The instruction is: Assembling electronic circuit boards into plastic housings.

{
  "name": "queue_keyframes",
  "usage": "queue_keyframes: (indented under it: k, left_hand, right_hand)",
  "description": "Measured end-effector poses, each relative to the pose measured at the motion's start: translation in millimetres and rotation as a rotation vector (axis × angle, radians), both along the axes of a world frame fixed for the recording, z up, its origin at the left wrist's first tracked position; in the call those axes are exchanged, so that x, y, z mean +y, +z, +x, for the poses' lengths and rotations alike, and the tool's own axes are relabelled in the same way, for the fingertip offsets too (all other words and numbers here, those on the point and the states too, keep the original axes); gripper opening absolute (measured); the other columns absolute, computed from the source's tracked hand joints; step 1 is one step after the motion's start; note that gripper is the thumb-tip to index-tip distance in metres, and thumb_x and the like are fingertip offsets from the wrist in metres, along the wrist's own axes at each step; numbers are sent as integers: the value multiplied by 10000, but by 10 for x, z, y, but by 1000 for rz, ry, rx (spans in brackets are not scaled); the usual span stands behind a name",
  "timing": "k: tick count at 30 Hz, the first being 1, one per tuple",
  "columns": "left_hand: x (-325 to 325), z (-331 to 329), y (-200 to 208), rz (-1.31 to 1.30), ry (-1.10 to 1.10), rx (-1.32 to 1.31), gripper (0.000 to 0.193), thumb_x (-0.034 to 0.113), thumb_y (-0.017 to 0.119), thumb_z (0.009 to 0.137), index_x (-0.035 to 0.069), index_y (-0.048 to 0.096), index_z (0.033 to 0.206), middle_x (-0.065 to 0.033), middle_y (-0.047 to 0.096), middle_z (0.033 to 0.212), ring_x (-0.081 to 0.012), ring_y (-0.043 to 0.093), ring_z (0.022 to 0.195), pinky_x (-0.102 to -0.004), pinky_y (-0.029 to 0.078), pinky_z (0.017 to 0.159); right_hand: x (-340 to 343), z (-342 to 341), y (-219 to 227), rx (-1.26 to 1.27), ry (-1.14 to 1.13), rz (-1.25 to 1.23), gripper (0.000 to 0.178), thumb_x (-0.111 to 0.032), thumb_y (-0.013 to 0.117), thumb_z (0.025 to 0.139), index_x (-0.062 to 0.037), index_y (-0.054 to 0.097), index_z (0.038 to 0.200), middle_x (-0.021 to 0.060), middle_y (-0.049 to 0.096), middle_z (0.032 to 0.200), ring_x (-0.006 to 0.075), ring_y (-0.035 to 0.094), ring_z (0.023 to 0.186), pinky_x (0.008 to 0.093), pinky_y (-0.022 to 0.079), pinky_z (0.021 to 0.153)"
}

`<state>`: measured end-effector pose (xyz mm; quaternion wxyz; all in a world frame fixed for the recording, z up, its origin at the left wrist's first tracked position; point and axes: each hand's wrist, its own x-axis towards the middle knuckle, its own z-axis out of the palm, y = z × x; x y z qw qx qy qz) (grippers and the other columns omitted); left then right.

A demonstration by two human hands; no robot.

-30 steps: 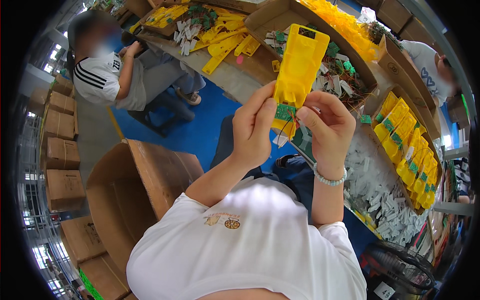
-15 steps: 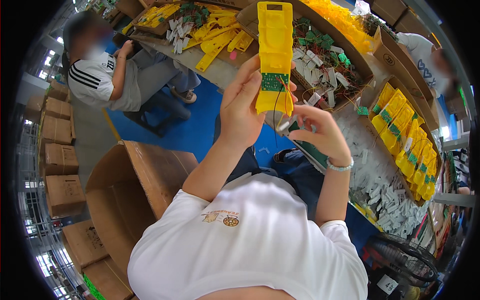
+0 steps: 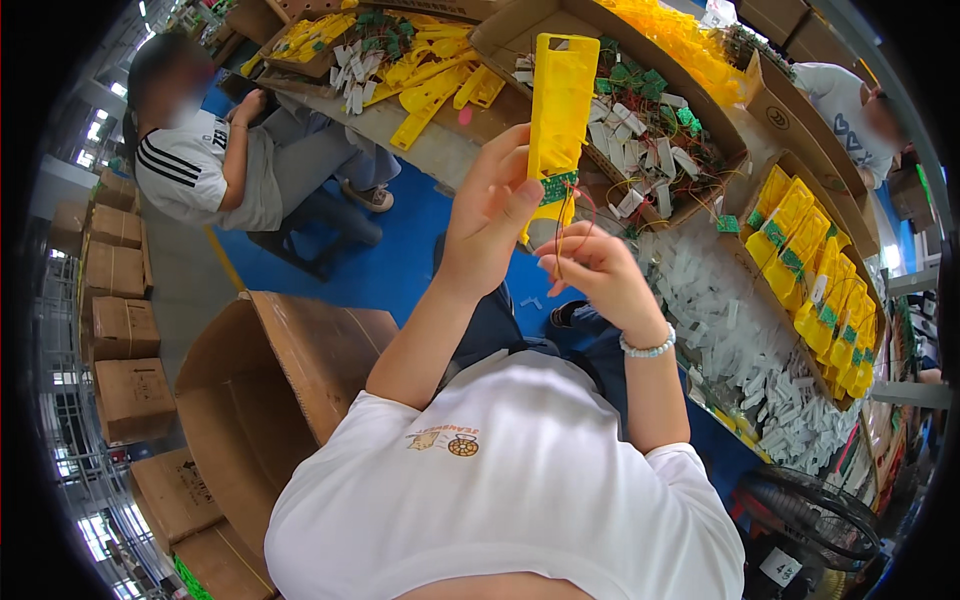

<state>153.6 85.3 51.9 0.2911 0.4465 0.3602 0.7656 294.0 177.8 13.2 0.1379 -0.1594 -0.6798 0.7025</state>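
My left hand (image 3: 487,218) holds a long yellow plastic housing (image 3: 560,110) upright, the thumb pressing near its lower end. A small green circuit board (image 3: 556,188) sits in the lower part of the housing. Thin red and dark wires (image 3: 559,236) trail down from the board. Just below the board, my right hand (image 3: 607,275) has its thumb and fingers pinched together on these wires. What lies at the wire ends is hidden by the fingers.
A cardboard box (image 3: 512,38) of boards and wired white pieces stands beyond my hands. To the right are yellow housings with boards (image 3: 825,290), loose white pieces (image 3: 730,340) and a fan (image 3: 812,515). An open carton (image 3: 315,345) stands left; a person (image 3: 205,165) sits farther off.
The housing has tilted and shifted slightly right and down in my left hand. My right hand has moved left, its fingers closing on the wires.
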Motion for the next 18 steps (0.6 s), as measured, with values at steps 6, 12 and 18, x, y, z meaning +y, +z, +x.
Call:
queue_keyframes:
  k: [6, 12, 18]
  left_hand:
    - [-61, -36, 30, -47, 112, 6, 529, 113, 486, 928, -5, 295, 1406, -197, 549, 1179, -294, 618, 973, -415, 521, 843]
    - [-136, 68, 26, -211, -94, -218, 515, 71, 460, 887, -1, 346, 1384, -174, 570, 1055, -229, 627, 727, -341, 543, 628]
    - [-226, 226, -24, -300, -172, -62, 451, 193, 463, 974, -24, 375, 1360, -159, 595, 1009, -196, 622, 660, -295, 527, 569]
  right_hand:
    - [131, 69, 377, 134, -613, 788, 134, 0, 667, 820, 17, 671, 953, 109, 610, 965, 176, 635, 778, 269, 514, 654]
    - [157, -18, 849, 573, -811, 1129, 186, 88, 670, 772, 9, 670, 941, 110, 655, 887, 213, 632, 772, 279, 512, 659]
    - [279, -82, 836, 608, -636, 1272, 239, 77, 686, 730, -2, 676, 956, 104, 652, 860, 227, 622, 802, 280, 517, 648]
